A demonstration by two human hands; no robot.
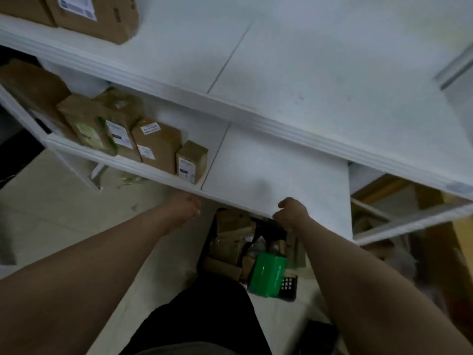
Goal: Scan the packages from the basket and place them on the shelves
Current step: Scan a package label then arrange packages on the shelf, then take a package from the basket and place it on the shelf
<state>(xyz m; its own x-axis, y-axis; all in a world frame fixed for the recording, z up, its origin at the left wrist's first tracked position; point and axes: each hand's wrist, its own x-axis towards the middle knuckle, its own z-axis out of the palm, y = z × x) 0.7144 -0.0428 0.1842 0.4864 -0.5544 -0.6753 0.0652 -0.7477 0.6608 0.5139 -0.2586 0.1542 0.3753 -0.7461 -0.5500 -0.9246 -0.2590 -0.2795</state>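
Two white shelves fill most of the view. The upper shelf [332, 73] carries large cardboard boxes [94, 16] at its far left corner. The lower shelf [268, 170] holds a row of brown labelled packages [156, 144] along its left half, close to the front edge, with the smallest box [190, 160] at the right end of the row. The right half of this shelf is bare.

On the pale floor [64, 201], partly tucked under the lower shelf's front edge, stands the black basket [206, 242]. It holds a jumble of brown packages [227, 242], and a shiny green package [267, 275] stands at its near side.

Both bare arms reach forward to the lower shelf's front edge. The left hand [183, 210] is at that edge, just left of the basket; its fingers are blurred and I cannot tell how they lie. The right hand [293, 213] is over the basket's right side with its fingers curled, just above a dark object [270, 229]. I cannot tell whether it grips that object.
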